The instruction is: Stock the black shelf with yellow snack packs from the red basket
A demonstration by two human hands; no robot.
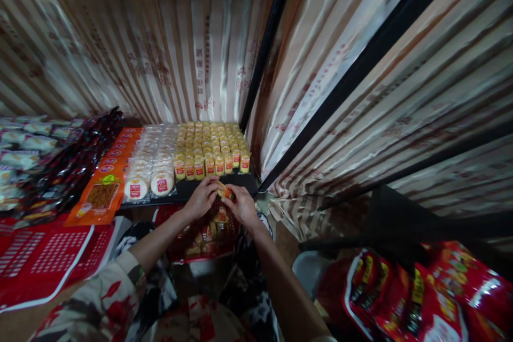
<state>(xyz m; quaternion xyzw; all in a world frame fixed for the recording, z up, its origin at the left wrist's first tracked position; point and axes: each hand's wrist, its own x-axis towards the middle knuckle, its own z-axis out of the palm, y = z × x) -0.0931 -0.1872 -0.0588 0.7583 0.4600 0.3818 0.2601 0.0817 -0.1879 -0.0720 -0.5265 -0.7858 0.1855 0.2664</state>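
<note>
Between my left hand (204, 196) and my right hand (241, 204) is a small yellow snack packet with a red label (224, 191). Fingers of both hands pinch it from either side, in front of the black shelf's edge. Below, a red basket (172, 254) holds more such yellow packets (212, 230). Beyond my hands, upright yellow snack packets (200, 163) stand in close rows on the black shelf (184, 189). To their left lie rows of round white packaged crackers (162, 184) in clear wrappers.
Further left are a large orange snack bag (102, 192), dark shiny packets (68, 165) and white packets (36, 141). Red plastic baskets (44, 262) sit at lower left. Red snack bags (425, 299) fill the lower right. Pleated curtains (180, 37) and black poles (360, 64) enclose the shelf.
</note>
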